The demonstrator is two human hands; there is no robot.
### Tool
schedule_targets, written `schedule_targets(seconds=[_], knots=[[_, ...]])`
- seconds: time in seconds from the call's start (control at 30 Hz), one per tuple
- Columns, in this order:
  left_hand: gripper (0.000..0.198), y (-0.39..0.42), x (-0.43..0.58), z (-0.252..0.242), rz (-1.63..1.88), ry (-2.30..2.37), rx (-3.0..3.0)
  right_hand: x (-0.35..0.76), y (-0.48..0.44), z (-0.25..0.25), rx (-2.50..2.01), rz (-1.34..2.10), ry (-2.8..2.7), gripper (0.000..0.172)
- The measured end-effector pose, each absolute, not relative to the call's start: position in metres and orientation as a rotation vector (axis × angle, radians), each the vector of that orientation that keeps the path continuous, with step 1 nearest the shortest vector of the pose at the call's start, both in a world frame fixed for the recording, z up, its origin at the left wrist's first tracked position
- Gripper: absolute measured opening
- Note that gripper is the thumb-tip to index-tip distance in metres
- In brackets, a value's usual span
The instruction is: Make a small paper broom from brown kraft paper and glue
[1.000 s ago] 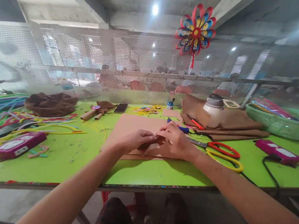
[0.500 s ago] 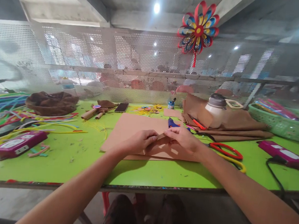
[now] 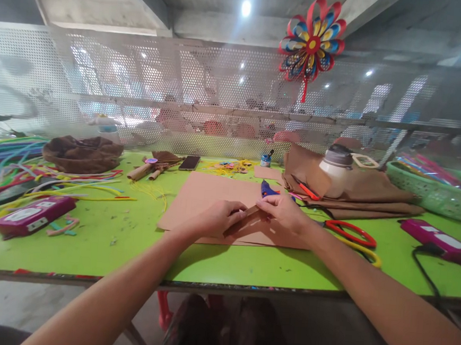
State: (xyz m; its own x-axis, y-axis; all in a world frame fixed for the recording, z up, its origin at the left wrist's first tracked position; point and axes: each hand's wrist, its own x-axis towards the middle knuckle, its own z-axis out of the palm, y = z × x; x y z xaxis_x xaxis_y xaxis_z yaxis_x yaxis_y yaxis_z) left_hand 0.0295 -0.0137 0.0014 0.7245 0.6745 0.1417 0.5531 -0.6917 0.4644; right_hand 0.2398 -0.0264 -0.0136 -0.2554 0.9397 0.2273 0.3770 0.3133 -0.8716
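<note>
Over a sheet of brown paper (image 3: 209, 189) on the green table, both hands pinch a narrow folded brown paper strip (image 3: 249, 220). My left hand (image 3: 225, 217) grips its lower left end, thumb and fingers closed. At the upper right end, my right hand (image 3: 282, 211) holds it between thumb and fingertips. The strip lies tilted between the hands, partly covered by the fingers. Just beyond my right hand is a blue glue gun (image 3: 268, 189), its rear part hidden. Scissors with a red handle (image 3: 350, 225) and a yellow handle (image 3: 362, 251) rest to the right of my right wrist.
Purple power strips lie left (image 3: 33, 216) and right (image 3: 438, 241). Pipe cleaners (image 3: 93, 196) and a brown cloth bundle (image 3: 82, 154) are at left. A phone (image 3: 189, 163) lies at the back. A bottle (image 3: 334, 167), brown sheets (image 3: 376, 192) and a green basket (image 3: 444, 194) stand right.
The view has shifted slightly. Between my hands, a little more of the paper strip shows. Both hands keep hold of it in nearly the same place.
</note>
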Motion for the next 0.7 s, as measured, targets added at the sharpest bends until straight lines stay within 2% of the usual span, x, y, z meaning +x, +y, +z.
schedule_targets(seconds=[0.2, 0.5, 0.57, 0.7], knots=[[0.035, -0.018, 0.029, 0.004, 0.37, 1.013, 2.489, 0.241, -0.021, -0.022, -1.181, 0.957, -1.781, 0.042], [0.031, -0.016, 0.028, 0.001, 0.541, 1.01, 2.59, 0.244, -0.025, -0.015, -1.082, 1.041, -1.803, 0.033], [0.031, -0.016, 0.029, 0.0, 0.587, 0.959, 2.608, 0.243, -0.027, -0.013, -1.052, 1.063, -1.831, 0.036], [0.031, -0.016, 0.032, -0.005, 0.636, 0.903, 2.649, 0.239, -0.03, -0.012, -1.053, 0.947, -1.881, 0.031]])
